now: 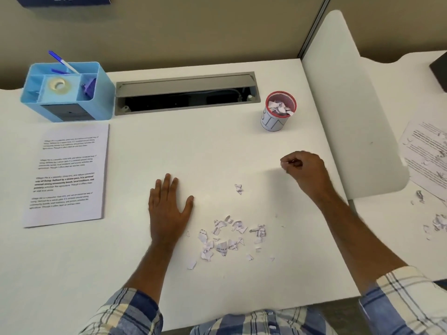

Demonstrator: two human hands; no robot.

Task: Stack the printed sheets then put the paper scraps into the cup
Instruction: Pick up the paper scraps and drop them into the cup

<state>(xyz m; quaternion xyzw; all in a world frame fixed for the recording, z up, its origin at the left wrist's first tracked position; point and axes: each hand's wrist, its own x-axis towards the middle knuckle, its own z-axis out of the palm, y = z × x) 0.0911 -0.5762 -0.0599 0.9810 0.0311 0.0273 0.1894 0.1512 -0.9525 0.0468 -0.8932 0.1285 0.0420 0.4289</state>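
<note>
A neat stack of printed sheets point(67, 175) lies on the left of the white desk point(145, 274). Several torn paper scraps point(227, 240) are scattered near the front middle, and one more scrap point(238, 189) lies apart, farther back. The red-rimmed mesh cup point(278, 112), wrapped in grey paper, stands at the back right with crumpled scraps inside. My left hand point(169, 206) rests flat on the desk, left of the scraps. My right hand point(302, 170) hovers between the scraps and the cup, fingers curled, pinching a small white scrap.
A blue desk organiser point(99, 102) with a tape roll and a pen stands at the back left. An open cable tray point(186, 95) runs along the back. A white divider point(350, 117) bounds the right side; beyond it lie another printed sheet point(428, 155) and scraps.
</note>
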